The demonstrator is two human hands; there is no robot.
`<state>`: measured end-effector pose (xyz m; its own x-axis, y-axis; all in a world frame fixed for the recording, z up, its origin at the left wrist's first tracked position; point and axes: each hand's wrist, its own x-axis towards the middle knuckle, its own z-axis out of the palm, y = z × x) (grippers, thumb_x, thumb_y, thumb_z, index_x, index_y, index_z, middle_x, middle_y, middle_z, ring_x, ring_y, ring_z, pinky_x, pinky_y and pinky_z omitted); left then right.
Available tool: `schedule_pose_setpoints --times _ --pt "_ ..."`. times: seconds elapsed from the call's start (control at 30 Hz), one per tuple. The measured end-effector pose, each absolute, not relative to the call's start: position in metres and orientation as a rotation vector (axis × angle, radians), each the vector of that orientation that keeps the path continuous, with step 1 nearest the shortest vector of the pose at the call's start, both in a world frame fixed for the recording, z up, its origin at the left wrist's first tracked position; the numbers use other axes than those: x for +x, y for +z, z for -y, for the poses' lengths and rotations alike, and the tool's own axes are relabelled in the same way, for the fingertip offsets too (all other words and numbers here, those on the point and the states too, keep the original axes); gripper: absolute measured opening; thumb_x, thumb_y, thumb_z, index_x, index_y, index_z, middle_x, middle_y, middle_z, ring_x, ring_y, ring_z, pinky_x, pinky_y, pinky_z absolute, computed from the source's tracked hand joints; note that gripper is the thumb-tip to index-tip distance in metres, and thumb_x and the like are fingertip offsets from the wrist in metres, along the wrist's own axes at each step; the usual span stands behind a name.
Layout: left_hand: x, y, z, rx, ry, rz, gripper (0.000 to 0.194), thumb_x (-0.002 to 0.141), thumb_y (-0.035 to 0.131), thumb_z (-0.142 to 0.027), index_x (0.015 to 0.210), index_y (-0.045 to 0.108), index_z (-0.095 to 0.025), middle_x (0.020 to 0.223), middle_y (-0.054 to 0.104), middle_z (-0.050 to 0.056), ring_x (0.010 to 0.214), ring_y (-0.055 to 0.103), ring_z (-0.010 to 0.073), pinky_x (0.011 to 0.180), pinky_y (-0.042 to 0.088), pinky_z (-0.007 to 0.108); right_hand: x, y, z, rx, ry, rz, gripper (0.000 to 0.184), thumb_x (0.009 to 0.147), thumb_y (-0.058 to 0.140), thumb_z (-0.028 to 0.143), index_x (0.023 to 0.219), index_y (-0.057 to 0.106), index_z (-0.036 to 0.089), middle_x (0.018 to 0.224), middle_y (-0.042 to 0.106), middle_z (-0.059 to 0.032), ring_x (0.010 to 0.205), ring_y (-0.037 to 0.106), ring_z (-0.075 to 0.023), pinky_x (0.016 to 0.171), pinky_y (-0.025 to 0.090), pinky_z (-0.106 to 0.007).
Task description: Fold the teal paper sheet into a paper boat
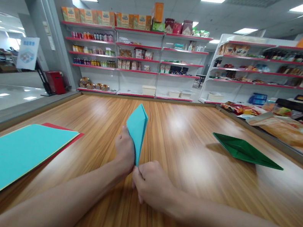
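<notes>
As the turquoise folded-paper diamond [136, 124] looks light, creasable, edges suit holding. Left hand [126, 150] grips its eight-o'clock side; right hand [154, 182] pinches its six-o'clock tip.

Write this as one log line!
left hand: holds folded blue paper | right hand: pinches its near end | green paper: on table

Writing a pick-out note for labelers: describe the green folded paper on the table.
On the wood-grain tabletop, go right from the right hand toward the packaged goods. Short of them lies the green folded paper, pointed at both ends. Dark green and untouched, it differs from the turquoise folded paper that hand pinches and the flat sheet stack at left.
</notes>
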<state>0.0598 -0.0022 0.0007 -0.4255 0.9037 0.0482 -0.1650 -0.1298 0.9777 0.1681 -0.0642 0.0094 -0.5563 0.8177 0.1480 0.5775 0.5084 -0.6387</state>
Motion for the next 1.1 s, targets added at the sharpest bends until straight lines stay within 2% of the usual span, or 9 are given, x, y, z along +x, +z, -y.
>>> schedule_pose_setpoints --times 0.1,0.17,0.3,0.4,0.47,0.53,0.7,0.87,1.1 --pt "0.06 0.008 0.004 0.994 1.773 -1.381 0.051 0.085 0.042 -0.061 0.054 0.027 -0.024 0.048 0.026 -0.006 0.042 0.028 0.0106 0.041 0.02 0.025 0.173 0.006 0.058 -1.131 0.537 2.276 0.038 0.084 0.047 0.024 0.048 0.056 0.015 0.041 0.053 -0.0014 0.036 0.042 -0.0077 0.039 0.023 -0.023" --pt "0.06 0.012 0.007 1.078 1.795 -1.4 0.052 0.084 0.048 -0.059 0.053 0.027 -0.023 0.049 0.026 -0.006 0.043 0.026 0.0101 0.042 0.017 0.026 0.178 0.004 0.054 -1.049 0.484 2.245 0.037 0.084 0.047 0.026 0.05 0.056 0.014 0.045 0.055 -0.0019 0.039 0.042 -0.0081 0.042 0.024 -0.023" --pt "0.064 0.013 0.013 1.219 1.731 -1.397 0.055 0.083 0.051 -0.058 0.048 0.027 -0.023 0.047 0.025 -0.005 0.042 0.024 0.0099 0.041 0.014 0.027 0.185 0.0 0.046 -0.749 0.625 2.262 0.039 0.088 0.041 0.025 0.054 0.057 0.015 0.045 0.052 -0.0007 0.041 0.044 -0.0085 0.044 0.03 -0.022" --pt "0.065 0.013 0.013 1.293 1.678 -1.382 0.056 0.084 0.048 -0.059 0.046 0.029 -0.022 0.045 0.026 -0.005 0.041 0.024 0.0099 0.04 0.014 0.026 0.186 -0.001 0.04 -0.624 0.689 2.262 0.039 0.083 0.045 0.026 0.046 0.046 0.017 0.041 0.045 0.0014 0.039 0.039 -0.0077 0.041 0.027 -0.022" --pt "0.063 0.013 0.011 1.336 1.657 -1.365 0.057 0.084 0.048 -0.058 0.045 0.029 -0.022 0.045 0.028 -0.004 0.041 0.025 0.0097 0.04 0.014 0.026 0.184 -0.001 0.038 -0.694 0.781 2.142 0.037 0.081 0.047 0.029 0.046 0.044 0.018 0.041 0.044 0.0023 0.038 0.039 -0.0079 0.039 0.027 -0.021" --pt "0.06 0.014 0.009 1.379 1.631 -1.344 0.057 0.083 0.05 -0.058 0.044 0.03 -0.021 0.045 0.028 -0.004 0.041 0.025 0.0094 0.04 0.014 0.025 0.184 -0.001 0.038 -0.795 0.94 2.006 0.036 0.084 0.046 0.034 0.052 0.049 0.018 0.039 0.045 0.0031 0.036 0.041 -0.0085 0.037 0.031 -0.02" --pt "0.055 0.011 0.006 1.467 1.51 -1.274 0.059 0.08 0.053 -0.06 0.043 0.029 -0.021 0.044 0.026 -0.005 0.041 0.022 0.0087 0.039 0.013 0.024 0.187 0.001 0.043 -0.765 1.176 2.069 0.047 0.089 0.039 0.048 0.059 0.056 0.016 0.038 0.049 0.0019 0.035 0.047 -0.0099 0.04 0.041 -0.021" --pt "0.05 0.011 0.005 1.498 1.555 -1.309 0.058 0.082 0.051 -0.058 0.043 0.03 -0.021 0.044 0.028 -0.004 0.041 0.023 0.0098 0.04 0.013 0.025 0.187 0.006 0.045 -0.817 1.178 1.959 0.046 0.086 0.045 0.05 0.057 0.055 0.016 0.036 0.049 0.0021 0.032 0.044 -0.0089 0.036 0.037 -0.02" --pt "0.042 0.015 0.001 1.567 1.704 -1.487 0.057 0.09 0.046 -0.043 0.038 0.036 -0.02 0.043 0.035 -0.001 0.041 0.029 0.0128 0.045 0.013 0.028 0.184 0.009 0.037 -0.904 1.102 1.765 0.048 0.086 0.044 0.046 0.05 0.053 0.016 0.033 0.048 0.0012 0.03 0.042 -0.0088 0.038 0.034 -0.021"
